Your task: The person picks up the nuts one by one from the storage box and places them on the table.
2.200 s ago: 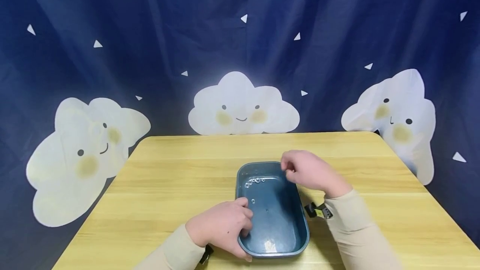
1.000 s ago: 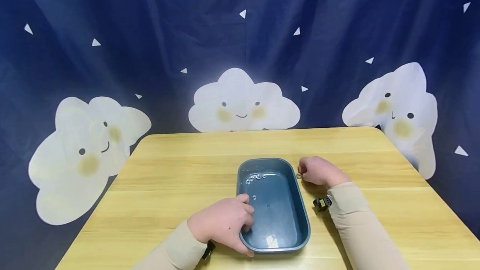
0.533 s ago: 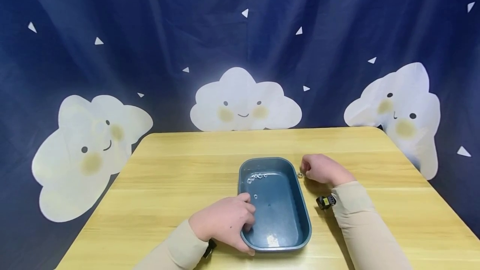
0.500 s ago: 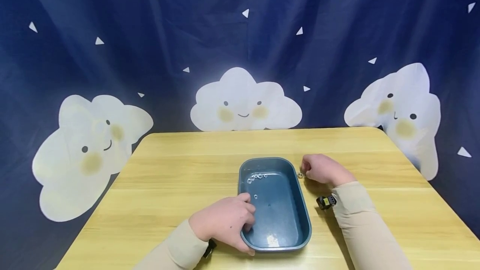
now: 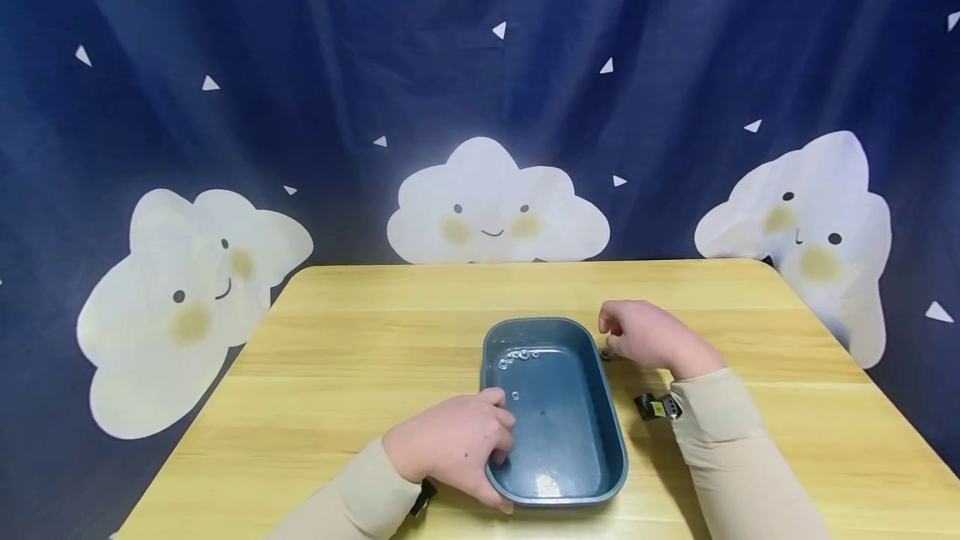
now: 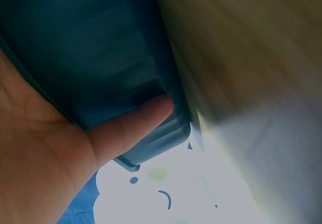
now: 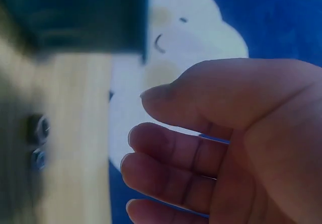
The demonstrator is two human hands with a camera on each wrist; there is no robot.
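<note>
A dark blue-green plastic bin (image 5: pixel 555 440) stands on the table. My left hand (image 5: pixel 457 444) grips its near left wall, fingers inside and thumb (image 6: pixel 133 126) along the outside. Several small shiny metal rings that look like nuts (image 5: pixel 524 355) lie in the bin's far left part, with one lone nut (image 5: pixel 515 396) nearer the left fingers. Right of the bin, my right hand (image 5: pixel 660 336) is just above the table, thumb apart from the bent fingers and nothing between them. Two nuts (image 7: pixel 41 129) lie on the table below it in the right wrist view; the head view shows them partly hidden.
The wooden table (image 5: pixel 360 332) carries the bin right of its middle. Behind it hangs a dark blue curtain (image 5: pixel 435 40) with white clouds. A small black wrist camera (image 5: pixel 657 407) is strapped at the right cuff.
My right hand has gone from over the bin's far right corner to the table right of it, then lifted slightly, its fingers parting. My left hand stays on the bin wall.
</note>
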